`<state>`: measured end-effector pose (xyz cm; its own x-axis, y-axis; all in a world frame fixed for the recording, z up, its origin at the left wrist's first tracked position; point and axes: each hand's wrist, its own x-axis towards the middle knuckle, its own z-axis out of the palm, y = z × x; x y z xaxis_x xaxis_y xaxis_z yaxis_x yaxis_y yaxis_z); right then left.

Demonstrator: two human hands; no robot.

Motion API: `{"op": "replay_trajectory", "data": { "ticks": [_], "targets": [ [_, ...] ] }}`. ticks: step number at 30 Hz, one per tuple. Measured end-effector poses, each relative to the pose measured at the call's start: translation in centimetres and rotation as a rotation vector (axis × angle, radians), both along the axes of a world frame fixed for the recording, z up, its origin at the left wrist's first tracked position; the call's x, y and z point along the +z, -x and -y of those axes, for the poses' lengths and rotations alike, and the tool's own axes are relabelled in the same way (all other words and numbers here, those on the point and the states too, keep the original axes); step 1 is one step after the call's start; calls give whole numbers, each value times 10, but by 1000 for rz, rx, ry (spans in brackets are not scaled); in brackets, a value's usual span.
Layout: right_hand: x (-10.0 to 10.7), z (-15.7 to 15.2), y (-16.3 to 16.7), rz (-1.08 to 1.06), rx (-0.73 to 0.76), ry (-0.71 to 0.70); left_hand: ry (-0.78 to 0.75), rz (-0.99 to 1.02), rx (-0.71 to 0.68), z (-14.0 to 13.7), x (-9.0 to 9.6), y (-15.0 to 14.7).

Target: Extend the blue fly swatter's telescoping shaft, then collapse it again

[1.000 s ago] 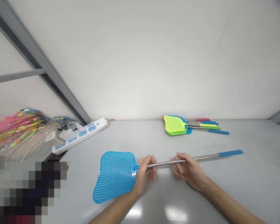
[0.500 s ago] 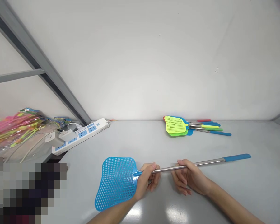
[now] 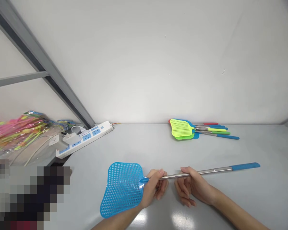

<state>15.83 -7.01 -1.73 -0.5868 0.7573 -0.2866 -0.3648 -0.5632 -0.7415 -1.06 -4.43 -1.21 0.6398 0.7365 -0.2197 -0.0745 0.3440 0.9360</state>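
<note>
A blue fly swatter (image 3: 123, 188) with a perforated head and an extended metal telescopic shaft spans the front of the table, its blue grip pointing right. My left hand (image 3: 155, 185) is closed round the shaft just beside the head, thumb on top. Farther along, my right hand (image 3: 190, 187) holds the middle of the shaft between thumb and fingers, with the other fingers curled loosely below. Near the wall lies a pile of fly swatters (image 3: 182, 128) in yellow, green, blue and red, their handles towards the right.
A white power strip (image 3: 93, 136) with plugs and cables sits at the table's back left. Beyond it are colourful items in clear plastic packaging (image 3: 21, 131). A grey metal frame (image 3: 52, 80) rises on the left. The wall (image 3: 158, 64) borders the grey table (image 3: 259, 143).
The view has shifted slightly. Both hands and the blue fly swatter sit a little lower in the picture; my right hand has slid slightly left along the shaft, closer to my left hand.
</note>
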Motion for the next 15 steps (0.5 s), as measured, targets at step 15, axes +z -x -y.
{"op": "replay_trajectory", "data": {
  "ticks": [15],
  "targets": [
    [3,3,8,76,33,-104,-39,44,-13,4,-4,-3]
  ]
}}
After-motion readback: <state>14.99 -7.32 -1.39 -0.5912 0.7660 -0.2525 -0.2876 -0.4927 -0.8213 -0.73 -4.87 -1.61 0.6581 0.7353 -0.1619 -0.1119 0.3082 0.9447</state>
